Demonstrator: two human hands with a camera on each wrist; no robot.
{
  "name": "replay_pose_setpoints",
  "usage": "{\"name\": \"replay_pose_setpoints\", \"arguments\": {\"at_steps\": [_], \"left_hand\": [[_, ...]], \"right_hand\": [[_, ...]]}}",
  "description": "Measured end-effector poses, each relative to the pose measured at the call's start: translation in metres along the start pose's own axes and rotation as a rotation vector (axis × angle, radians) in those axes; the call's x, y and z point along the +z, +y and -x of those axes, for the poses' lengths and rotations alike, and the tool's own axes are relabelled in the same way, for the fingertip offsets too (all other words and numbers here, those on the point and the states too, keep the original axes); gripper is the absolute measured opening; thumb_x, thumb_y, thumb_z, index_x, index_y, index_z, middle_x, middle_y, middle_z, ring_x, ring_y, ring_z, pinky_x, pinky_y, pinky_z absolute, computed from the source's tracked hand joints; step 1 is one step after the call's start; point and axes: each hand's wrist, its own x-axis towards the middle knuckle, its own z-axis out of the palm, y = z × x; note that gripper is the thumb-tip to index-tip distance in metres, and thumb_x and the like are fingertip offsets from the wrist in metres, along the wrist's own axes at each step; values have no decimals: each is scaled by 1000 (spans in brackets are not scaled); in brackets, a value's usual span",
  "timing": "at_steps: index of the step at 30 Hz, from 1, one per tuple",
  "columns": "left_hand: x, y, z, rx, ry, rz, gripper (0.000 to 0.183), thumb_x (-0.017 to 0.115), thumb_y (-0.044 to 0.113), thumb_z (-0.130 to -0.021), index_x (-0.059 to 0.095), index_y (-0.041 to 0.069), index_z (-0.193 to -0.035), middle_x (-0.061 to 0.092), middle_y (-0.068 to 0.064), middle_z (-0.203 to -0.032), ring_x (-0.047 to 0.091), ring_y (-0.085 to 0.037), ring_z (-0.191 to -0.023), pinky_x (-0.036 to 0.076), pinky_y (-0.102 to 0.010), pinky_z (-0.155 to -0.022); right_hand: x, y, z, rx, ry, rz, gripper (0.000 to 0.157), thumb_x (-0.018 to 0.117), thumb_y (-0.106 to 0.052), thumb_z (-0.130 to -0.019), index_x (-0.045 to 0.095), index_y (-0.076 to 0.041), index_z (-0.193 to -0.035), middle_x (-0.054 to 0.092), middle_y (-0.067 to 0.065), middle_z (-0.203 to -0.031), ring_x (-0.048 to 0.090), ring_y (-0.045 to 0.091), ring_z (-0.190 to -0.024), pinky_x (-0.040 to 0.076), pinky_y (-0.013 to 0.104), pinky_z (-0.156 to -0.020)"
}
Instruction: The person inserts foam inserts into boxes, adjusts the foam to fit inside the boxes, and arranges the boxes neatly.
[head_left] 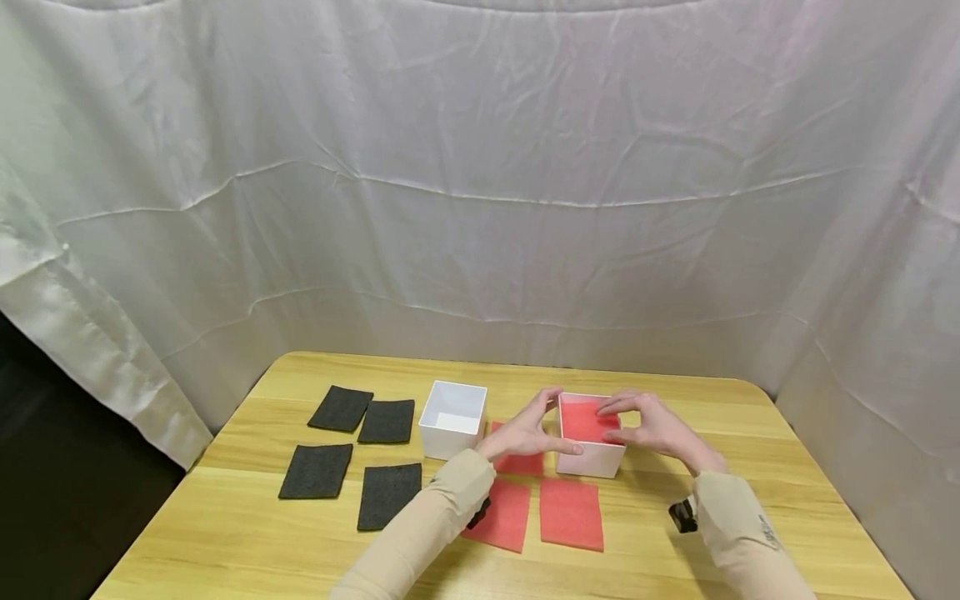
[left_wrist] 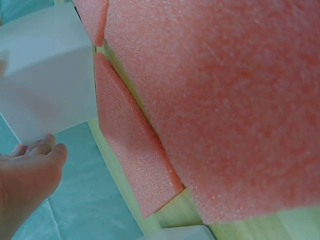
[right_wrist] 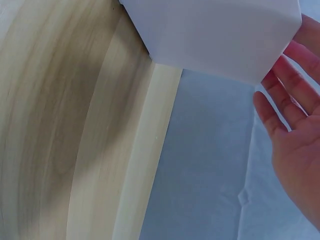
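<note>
Pale grey curtain [head_left: 480,208] all round, wood-look table [head_left: 750,425] below. White box [head_left: 588,462] sits toward the table's right side with a red sheet [head_left: 579,423] inside, below the rim. Left hand [head_left: 525,435] holds the box at its left side, thumb along the front wall. Right hand [head_left: 654,427] is spread loosely at the right rim, thumb and index over the red sheet, apart; contact with it can't be told. 3 loose red sheets [head_left: 572,512] lie nearby, 4 black sheets [head_left: 386,421] farther left, second box [head_left: 450,443] between. Handling, judged by look: red sheets are grainy foam, likely light, soft, springy, grippy, could tear if picked at. Best hold is a light pinch on an edge or corner. Box looks stiff, thin-walled, smooth, probably light and apt to slide; brace it on opposite walls.
</note>
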Motion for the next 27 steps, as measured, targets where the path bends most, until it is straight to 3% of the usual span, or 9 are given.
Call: {"name": "replay_pose_setpoints", "arguments": {"at_steps": [8,27], "left_hand": [[-1,0,0,8,-1,7,99,82,32,-84,21,12,-159,29,-7,-166,31,-25,-153,32,-50,-122],[1,-1,0,-2,7,13,99,83,31,-83,21,11,-159,29,-7,-166,31,-26,-153,32,-51,-122]], "right_hand": [[4,-2,-8,-33,-50,43,25,84,-14,-79,78,-7,-103,75,11,-110,65,38,-109,49,59,-98],[12,-6,-10,-27,-30,57,24,84,-9,-79,78,-3,-101,75,14,-109,65,39,-108,51,58,-95]]}}
